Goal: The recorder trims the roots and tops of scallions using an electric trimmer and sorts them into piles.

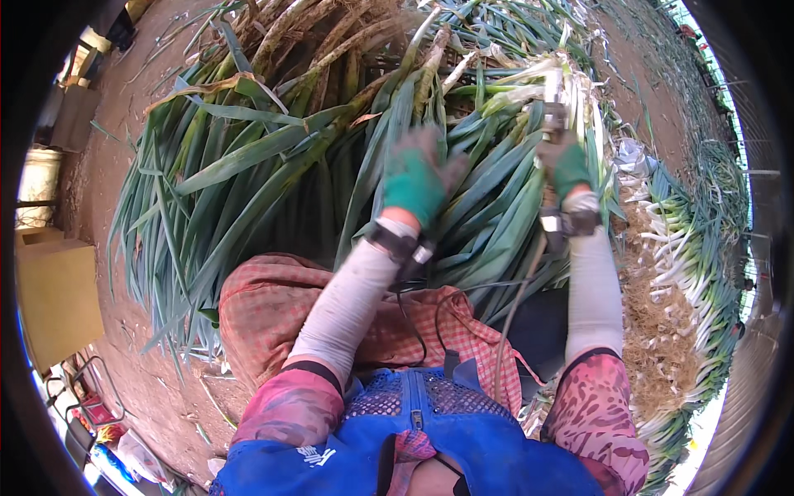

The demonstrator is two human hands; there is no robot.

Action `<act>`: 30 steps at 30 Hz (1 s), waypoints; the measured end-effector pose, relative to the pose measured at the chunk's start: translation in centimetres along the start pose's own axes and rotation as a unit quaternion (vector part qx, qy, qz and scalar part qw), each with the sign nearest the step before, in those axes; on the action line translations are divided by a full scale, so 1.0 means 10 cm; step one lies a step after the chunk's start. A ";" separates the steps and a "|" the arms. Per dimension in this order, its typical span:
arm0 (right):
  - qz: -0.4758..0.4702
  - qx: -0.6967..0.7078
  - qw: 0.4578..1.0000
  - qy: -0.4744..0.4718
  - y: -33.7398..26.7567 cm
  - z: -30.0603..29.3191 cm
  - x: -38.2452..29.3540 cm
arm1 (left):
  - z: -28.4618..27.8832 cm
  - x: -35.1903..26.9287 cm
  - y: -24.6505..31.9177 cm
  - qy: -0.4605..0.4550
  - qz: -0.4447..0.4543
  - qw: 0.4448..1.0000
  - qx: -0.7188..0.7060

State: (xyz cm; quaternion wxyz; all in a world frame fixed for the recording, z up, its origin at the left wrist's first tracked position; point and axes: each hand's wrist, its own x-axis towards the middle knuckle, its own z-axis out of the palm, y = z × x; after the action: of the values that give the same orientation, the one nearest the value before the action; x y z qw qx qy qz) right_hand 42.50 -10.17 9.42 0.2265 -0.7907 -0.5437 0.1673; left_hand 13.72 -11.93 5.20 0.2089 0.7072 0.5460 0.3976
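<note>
My left hand (417,177), in a green-palmed work glove, is blurred by motion above the long leaves of a leek heap (372,167). Its fingers are spread and nothing shows in them. Gloved the same way, my right hand (564,162) grips a metal hand tool (554,115), apparently an air blow gun, and a hose (520,304) trails from it towards my body. Beside the tool lie peeled white leek stems (580,99). Untrimmed leeks with soiled stalks (298,37) are piled at upper left. A red checked cloth (273,304) covers my lap.
At the right, a long row of leeks (676,248) lies with white stems and roots, a clear plastic bag (633,155) near its top. A cardboard box (59,304) stands on the dirt floor (118,186) at left. Part of a plastic crate (459,102) shows beneath the leeks.
</note>
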 end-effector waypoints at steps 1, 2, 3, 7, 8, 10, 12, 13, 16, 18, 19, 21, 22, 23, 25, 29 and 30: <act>-0.056 0.055 0.995 0.062 0.06 -0.20 -0.05 | -0.09 0.15 -0.12 0.104 0.009 0.987 0.118; 0.057 -0.044 0.993 0.090 0.10 -0.41 0.01 | -0.18 0.30 -0.24 0.096 -0.042 0.976 0.189; 0.004 0.055 0.994 0.093 0.17 -0.61 -0.07 | -0.25 0.35 -0.31 0.090 -0.055 0.975 0.195; 0.073 -0.134 0.984 0.088 0.18 -0.80 -0.07 | -0.14 0.19 -0.26 -0.189 -0.206 0.958 0.059; 0.117 -0.172 0.975 0.081 0.15 -0.73 -0.13 | -0.01 0.04 -0.17 -0.195 -0.198 0.961 -0.010; 0.072 -0.079 0.992 -0.074 0.05 -0.47 -0.35 | 0.20 -0.28 -0.05 -0.284 -0.210 0.911 -0.213; -0.026 -0.016 0.985 -0.169 -0.06 -0.11 -0.68 | 0.35 -0.49 -0.06 -0.318 -0.235 0.870 -0.293; -0.063 0.000 0.974 -0.216 -0.12 0.07 -0.84 | 0.41 -0.55 -0.07 -0.343 -0.268 0.847 -0.305; 0.106 0.083 0.965 -0.223 -0.24 0.35 -1.31 | 0.46 -0.53 -0.21 -0.229 -0.315 0.918 -0.067; 0.112 0.111 0.962 -0.224 -0.31 0.46 -1.50 | 0.46 -0.43 -0.25 -0.157 -0.329 0.930 -0.052; 0.082 0.139 0.962 -0.222 -0.33 0.49 -1.56 | 0.48 -0.40 -0.24 -0.134 -0.328 0.934 -0.048; 0.051 0.164 0.961 -0.215 -0.36 0.54 -1.59 | 0.47 -0.27 -0.30 -0.145 -0.345 0.923 -0.096; 0.065 0.126 0.960 -0.243 -0.36 0.56 -1.59 | 0.46 -0.25 -0.33 -0.163 -0.361 0.906 -0.147; 0.079 0.087 0.955 -0.271 -0.36 0.59 -1.58 | 0.45 -0.23 -0.37 -0.164 -0.361 0.906 -0.149; 0.001 0.101 0.963 -0.248 -0.36 0.65 -1.54 | 0.41 -0.21 -0.48 -0.200 -0.384 0.837 -0.334; -0.032 -0.032 0.976 -0.211 -0.40 0.72 -1.44 | 0.39 -0.30 -0.65 -0.261 -0.257 0.880 -0.302; -0.179 -0.110 0.966 -0.151 -0.45 0.75 -1.38 | 0.40 -0.34 -0.66 -0.283 -0.220 0.891 -0.278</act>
State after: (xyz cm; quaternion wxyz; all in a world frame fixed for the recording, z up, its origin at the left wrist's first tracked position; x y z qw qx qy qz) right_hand 30.31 -20.39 5.80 0.0796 -0.6660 -0.7193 0.1807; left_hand 12.55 -12.47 -3.17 0.6248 0.5645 0.4725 0.2602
